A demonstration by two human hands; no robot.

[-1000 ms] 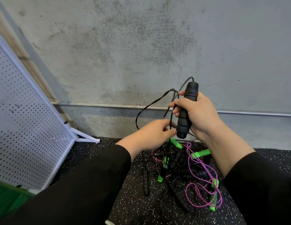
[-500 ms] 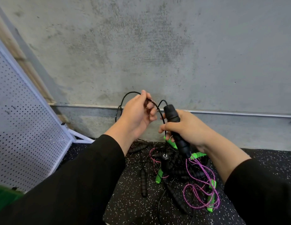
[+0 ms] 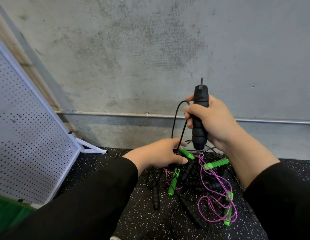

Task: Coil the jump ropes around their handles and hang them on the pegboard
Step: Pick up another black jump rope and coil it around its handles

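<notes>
My right hand (image 3: 208,121) grips a black foam jump-rope handle (image 3: 200,118) upright in front of the concrete wall. A black cord (image 3: 175,121) loops from my right fingers down to my left hand (image 3: 161,154), which pinches it low over the pile. A tangle of jump ropes (image 3: 199,184) lies on the speckled floor: black handles, green handles (image 3: 215,164) and a purple cord (image 3: 214,203). The white pegboard (image 3: 24,129) leans at the left.
A metal pipe (image 3: 116,114) runs along the base of the concrete wall. The pegboard's white foot (image 3: 91,148) sticks out onto the black speckled mat (image 3: 138,215). Something green (image 3: 7,212) sits at the lower left edge.
My right hand lifted the handle back up and upright. My left hand dropped from beside the handle to just above the pile, drawing the black cord down.
</notes>
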